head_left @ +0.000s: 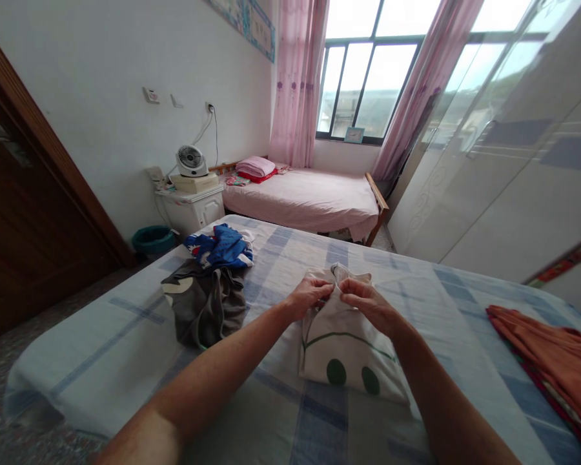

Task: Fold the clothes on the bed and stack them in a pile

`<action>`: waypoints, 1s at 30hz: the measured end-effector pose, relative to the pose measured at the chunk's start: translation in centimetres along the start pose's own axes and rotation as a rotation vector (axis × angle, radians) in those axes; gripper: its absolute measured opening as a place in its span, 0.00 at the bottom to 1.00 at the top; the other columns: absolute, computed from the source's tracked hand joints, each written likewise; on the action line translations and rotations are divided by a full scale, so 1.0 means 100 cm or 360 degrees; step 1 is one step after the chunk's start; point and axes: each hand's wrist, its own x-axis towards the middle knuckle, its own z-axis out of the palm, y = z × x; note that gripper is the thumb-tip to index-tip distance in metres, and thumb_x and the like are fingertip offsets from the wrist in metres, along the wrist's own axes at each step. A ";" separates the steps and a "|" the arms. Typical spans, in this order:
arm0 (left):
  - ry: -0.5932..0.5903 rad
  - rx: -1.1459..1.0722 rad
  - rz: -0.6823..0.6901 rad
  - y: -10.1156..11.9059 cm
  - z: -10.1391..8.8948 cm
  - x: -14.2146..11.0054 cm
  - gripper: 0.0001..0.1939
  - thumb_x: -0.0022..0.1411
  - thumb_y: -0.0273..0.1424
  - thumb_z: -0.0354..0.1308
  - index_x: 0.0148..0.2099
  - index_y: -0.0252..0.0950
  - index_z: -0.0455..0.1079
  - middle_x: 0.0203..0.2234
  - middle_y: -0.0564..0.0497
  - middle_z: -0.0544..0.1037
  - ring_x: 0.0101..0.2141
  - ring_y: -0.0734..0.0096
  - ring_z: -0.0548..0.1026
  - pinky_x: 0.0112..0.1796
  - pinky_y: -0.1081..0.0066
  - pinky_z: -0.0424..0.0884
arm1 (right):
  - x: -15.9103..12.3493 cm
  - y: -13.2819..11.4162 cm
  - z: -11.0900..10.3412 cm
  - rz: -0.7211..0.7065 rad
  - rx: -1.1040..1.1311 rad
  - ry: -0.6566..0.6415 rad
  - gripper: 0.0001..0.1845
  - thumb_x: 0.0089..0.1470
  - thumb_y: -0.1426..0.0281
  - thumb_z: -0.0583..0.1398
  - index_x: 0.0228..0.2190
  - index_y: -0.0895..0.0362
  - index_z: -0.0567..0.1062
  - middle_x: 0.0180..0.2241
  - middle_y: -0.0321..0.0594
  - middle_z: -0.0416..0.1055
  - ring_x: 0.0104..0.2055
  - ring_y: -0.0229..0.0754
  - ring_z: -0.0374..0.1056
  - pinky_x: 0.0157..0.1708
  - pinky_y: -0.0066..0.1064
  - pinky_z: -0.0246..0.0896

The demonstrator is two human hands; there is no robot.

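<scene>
A cream shirt [339, 342] with a green curved line and green ovals lies folded on the bed in front of me. At its far end, my left hand [314, 294] pinches the fabric near the neckline. Close beside it, my right hand [363, 298] pinches the same part from the other side, the fingertips of both hands almost meeting. A bit of grey cloth [337, 271] shows just beyond the fingers at the collar. The underside of the shirt is hidden.
Left on the checked bedsheet [281, 394] lie a crumpled dark grey garment [206, 307] and a blue garment [223, 247]. Folded clothes, orange on top [556, 361], are stacked at right. Beyond stand a pink-covered bed [310, 194], a white nightstand [198, 210] and a fan [191, 160].
</scene>
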 end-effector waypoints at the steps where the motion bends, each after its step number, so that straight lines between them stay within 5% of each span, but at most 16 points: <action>1: -0.0021 -0.0020 -0.0023 0.000 -0.001 0.002 0.12 0.45 0.34 0.64 0.29 0.29 0.72 0.20 0.54 0.71 0.20 0.83 0.65 0.24 0.79 0.59 | 0.000 0.000 0.001 0.0007 0.0007 0.0002 0.13 0.44 0.62 0.62 0.30 0.57 0.70 0.26 0.32 0.64 0.28 0.34 0.57 0.30 0.27 0.52; 10: -0.0178 -0.0022 -0.0111 0.004 -0.010 0.005 0.12 0.42 0.33 0.65 0.27 0.30 0.70 0.21 0.54 0.70 0.22 0.82 0.67 0.26 0.79 0.63 | -0.001 0.002 0.003 0.0000 0.0016 0.0037 0.12 0.44 0.62 0.62 0.30 0.57 0.71 0.25 0.33 0.64 0.27 0.34 0.56 0.27 0.26 0.52; 18: 0.0081 0.0329 0.0066 0.005 -0.003 0.009 0.02 0.42 0.24 0.53 0.20 0.32 0.64 0.15 0.57 0.66 0.17 0.83 0.63 0.22 0.79 0.61 | 0.001 0.008 0.008 -0.0042 0.0040 0.0017 0.13 0.46 0.60 0.61 0.30 0.58 0.71 0.28 0.35 0.66 0.29 0.35 0.59 0.29 0.27 0.54; 25: 0.0414 0.0662 0.0295 0.002 -0.017 0.011 0.03 0.45 0.24 0.51 0.23 0.33 0.65 0.16 0.58 0.66 0.19 0.80 0.64 0.22 0.79 0.58 | 0.007 0.011 0.016 -0.0231 -0.0088 0.0563 0.12 0.48 0.61 0.59 0.31 0.57 0.71 0.26 0.33 0.64 0.27 0.34 0.56 0.28 0.27 0.52; 30: 0.0622 0.0993 0.0503 0.007 -0.025 0.008 0.03 0.47 0.26 0.54 0.23 0.33 0.68 0.17 0.56 0.69 0.22 0.78 0.65 0.26 0.77 0.59 | 0.011 0.026 0.023 -0.0283 -0.0249 0.0649 0.09 0.47 0.64 0.59 0.30 0.57 0.71 0.26 0.34 0.65 0.28 0.35 0.58 0.28 0.28 0.53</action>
